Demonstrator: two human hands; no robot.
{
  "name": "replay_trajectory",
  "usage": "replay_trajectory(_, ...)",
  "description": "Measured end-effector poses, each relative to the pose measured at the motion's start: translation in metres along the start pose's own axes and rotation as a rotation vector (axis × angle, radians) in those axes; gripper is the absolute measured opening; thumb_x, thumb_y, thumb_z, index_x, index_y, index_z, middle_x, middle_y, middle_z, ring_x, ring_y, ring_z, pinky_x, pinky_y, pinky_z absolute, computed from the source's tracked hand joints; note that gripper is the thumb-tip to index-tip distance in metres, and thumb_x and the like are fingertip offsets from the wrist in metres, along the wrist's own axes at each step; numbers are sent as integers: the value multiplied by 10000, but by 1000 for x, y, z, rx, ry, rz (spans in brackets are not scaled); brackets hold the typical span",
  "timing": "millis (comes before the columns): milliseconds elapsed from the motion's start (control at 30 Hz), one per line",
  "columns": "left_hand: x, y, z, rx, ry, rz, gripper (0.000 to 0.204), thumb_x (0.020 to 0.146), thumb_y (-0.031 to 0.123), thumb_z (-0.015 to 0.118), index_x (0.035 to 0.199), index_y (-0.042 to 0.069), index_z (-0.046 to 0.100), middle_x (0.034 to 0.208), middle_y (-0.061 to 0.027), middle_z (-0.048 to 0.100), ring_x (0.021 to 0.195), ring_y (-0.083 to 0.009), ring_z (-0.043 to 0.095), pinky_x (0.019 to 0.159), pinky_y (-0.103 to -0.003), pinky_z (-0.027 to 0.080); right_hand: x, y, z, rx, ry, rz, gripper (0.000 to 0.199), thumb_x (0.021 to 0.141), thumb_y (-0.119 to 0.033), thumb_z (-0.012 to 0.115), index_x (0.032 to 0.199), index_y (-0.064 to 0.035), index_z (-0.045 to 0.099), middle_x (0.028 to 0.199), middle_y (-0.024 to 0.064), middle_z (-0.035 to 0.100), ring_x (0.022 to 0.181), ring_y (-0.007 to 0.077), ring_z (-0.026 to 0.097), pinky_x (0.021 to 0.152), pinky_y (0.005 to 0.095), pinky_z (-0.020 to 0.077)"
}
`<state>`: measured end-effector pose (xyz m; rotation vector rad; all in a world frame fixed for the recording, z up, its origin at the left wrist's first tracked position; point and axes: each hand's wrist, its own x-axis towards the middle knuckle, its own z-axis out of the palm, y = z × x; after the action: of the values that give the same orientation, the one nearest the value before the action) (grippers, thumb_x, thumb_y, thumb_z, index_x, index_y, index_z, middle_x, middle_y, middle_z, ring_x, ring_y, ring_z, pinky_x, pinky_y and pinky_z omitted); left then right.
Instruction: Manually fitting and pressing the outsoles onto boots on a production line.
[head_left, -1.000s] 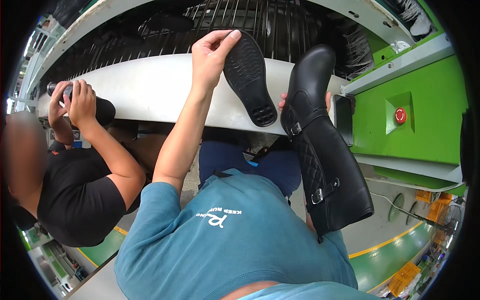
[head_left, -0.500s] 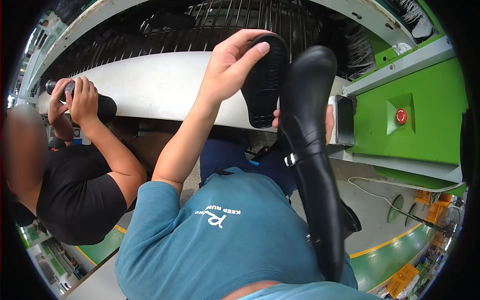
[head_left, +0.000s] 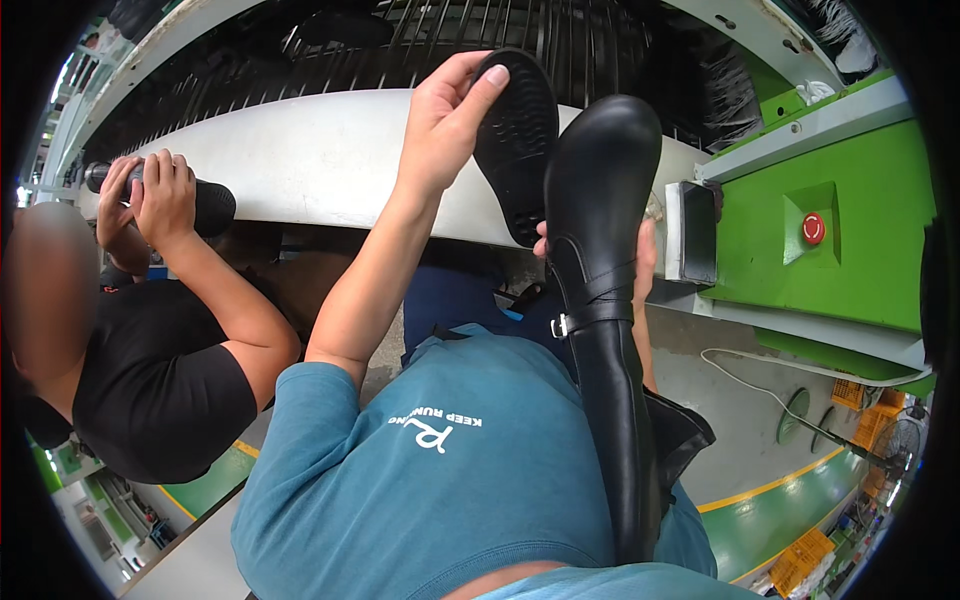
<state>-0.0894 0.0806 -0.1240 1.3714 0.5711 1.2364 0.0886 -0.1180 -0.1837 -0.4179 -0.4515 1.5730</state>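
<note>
My left hand (head_left: 440,128) pinches the toe end of a black ridged shoe sole (head_left: 515,140), thumb on its near face and fingers behind. The sole stands upright just left of a tall black boot (head_left: 605,190). My right hand (head_left: 645,262), mostly hidden behind the boot, grips it around the ankle; fingertips show on the left and part of the hand on the right. Toe up, the boot has crossed straps, a silver buckle (head_left: 560,326) and a shaft running down against my teal shirt. A loose black flap (head_left: 682,435) sticks out right of the shaft.
Ahead runs a white machine ledge (head_left: 320,150), with metal rods (head_left: 440,45) behind. At right stands a green panel with a red button (head_left: 813,229). On the left, a co-worker in black (head_left: 170,390) holds a black shoe part (head_left: 213,208). A fan (head_left: 900,440) stands far right.
The sole and my left hand have shifted slightly left and up. The boot has moved a little left and turned, showing more of its straps. More of my right hand shows now.
</note>
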Motion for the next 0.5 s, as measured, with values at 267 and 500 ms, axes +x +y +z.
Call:
replay_trajectory(267,10,-16,-9,-57,13,-46,283,1126,192,743,1303,-29,755,1019,-5,793,878,-24,678,768,-197,526,-5,-6,-7,-56,45,-61,1084,1092,-830,312,1623,105,454,1338,417,675,1075,445,789,960,502,664)
replay_trajectory(500,16,-33,-31,-117,32,-116,286,1137,192,718,1320,-26,748,1118,-55,826,985,-90,758,893,-245,590,-3,-10,-9,-24,77,-56,1092,1087,-838,309,1606,108,478,1302,414,693,1047,460,784,952,520,653)
